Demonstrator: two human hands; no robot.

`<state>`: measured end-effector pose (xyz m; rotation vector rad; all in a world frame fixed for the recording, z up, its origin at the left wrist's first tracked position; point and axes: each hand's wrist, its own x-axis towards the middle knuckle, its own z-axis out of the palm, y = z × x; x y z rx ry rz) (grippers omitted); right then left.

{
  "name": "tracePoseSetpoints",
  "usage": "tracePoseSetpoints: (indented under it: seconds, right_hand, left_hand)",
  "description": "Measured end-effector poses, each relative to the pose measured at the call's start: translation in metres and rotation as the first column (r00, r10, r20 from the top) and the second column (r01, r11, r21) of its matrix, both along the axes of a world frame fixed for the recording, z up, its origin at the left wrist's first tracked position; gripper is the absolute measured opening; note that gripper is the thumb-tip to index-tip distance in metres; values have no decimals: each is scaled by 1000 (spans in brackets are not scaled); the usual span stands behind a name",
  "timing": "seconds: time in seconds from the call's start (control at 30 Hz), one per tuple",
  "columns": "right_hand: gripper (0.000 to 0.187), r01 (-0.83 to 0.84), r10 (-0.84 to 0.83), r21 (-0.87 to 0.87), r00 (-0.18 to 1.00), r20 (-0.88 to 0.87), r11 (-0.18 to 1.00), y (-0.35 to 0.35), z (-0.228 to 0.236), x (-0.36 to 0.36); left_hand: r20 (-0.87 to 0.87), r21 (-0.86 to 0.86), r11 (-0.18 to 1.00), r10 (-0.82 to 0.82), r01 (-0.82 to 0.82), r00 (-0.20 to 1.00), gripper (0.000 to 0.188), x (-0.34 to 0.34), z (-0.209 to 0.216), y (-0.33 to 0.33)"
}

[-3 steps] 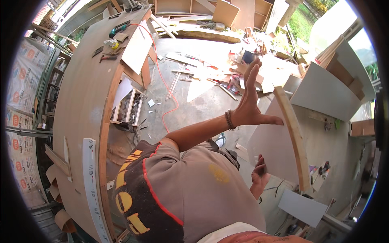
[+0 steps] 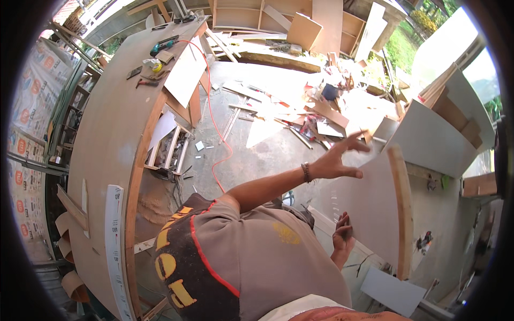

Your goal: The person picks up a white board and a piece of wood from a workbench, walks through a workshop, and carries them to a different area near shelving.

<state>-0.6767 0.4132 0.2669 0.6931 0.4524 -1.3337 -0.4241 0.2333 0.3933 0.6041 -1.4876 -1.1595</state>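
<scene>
My left hand [image 2: 340,161], with a dark bead bracelet at its wrist, hangs beside a large pale panel [image 2: 364,200]. Its fingers are spread with nothing in them, and the fingertips are smeared by motion. A light wooden strip [image 2: 400,214] runs along the panel's far right edge. My right hand [image 2: 342,232] is lower down, by the panel's near left edge. Its fingers are bent together; whether they pinch something small or touch the panel I cannot make out. Faint marks show on the panel's left side.
On my left stands a long workbench [image 2: 110,139] with a green power tool [image 2: 163,46], a hammer [image 2: 147,83] and a white strip [image 2: 115,241]. An orange cord [image 2: 214,144] crosses the floor. Wood scraps [image 2: 321,115] lie ahead; large boards [image 2: 433,136] lean at right. A white board [image 2: 393,290] lies lower right.
The panel with its wooden strip has swung lower and slightly right. My left hand has dropped from its raised position, fingers still spread. The fingers of my right hand have curled in more.
</scene>
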Motion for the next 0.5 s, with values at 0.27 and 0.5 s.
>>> tracePoseSetpoints:
  seconds: [0.27, 0.5]
  right_hand:
    - [63, -397, 482, -336, 847, 225, 854, -128, 8, -10]
    - [52, -585, 392, 391, -132, -910, 711, -252, 111, -44]
  left_hand:
    - [259, 9, 966, 248, -259, 933, 64, -22, -87, -64]
    - [245, -85, 721, 684, -688, 687, 63, 58, -89, -167]
